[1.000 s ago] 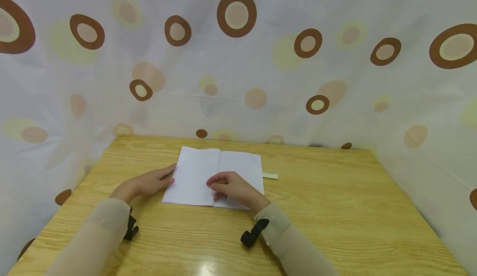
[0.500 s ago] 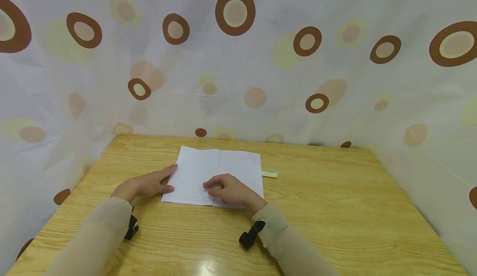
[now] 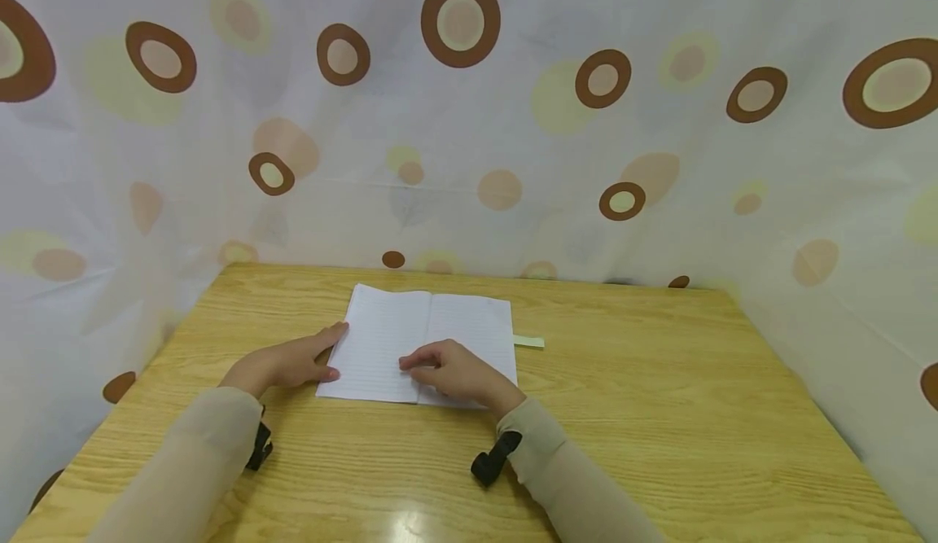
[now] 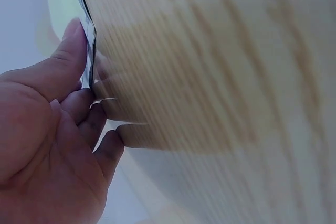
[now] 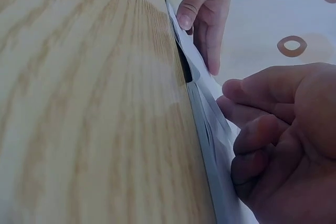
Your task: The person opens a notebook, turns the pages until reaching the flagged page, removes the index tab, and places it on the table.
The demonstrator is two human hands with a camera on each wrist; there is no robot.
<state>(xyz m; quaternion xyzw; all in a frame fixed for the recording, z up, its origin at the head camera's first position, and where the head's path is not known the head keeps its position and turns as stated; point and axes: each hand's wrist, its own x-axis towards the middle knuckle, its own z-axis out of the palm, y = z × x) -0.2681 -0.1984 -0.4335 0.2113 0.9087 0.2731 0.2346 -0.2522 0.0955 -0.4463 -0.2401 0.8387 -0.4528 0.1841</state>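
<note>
An open notebook (image 3: 384, 339) with lined white pages lies flat on the wooden table in the head view. My left hand (image 3: 289, 361) rests at its left edge. The thumb is on the front left corner of the page, and the other fingers touch the table beside the edge, as the left wrist view shows. Over the lower middle of the spread is my right hand (image 3: 456, 370), its index finger and thumb reaching onto the left page. In the right wrist view this hand's (image 5: 283, 135) other fingers are loosely bent against the paper, with nothing between them.
A pale green strip (image 3: 529, 341) sticks out past the notebook's right edge. The wooden table (image 3: 645, 396) extends to both sides and toward me. A white curtain (image 3: 542, 63) with brown ring patterns stands behind it and along both sides. Each wrist wears a black strap.
The right hand has shifted slightly left over the page, and its index finger and thumb have spread a little apart. The left hand stays at the notebook's edge.
</note>
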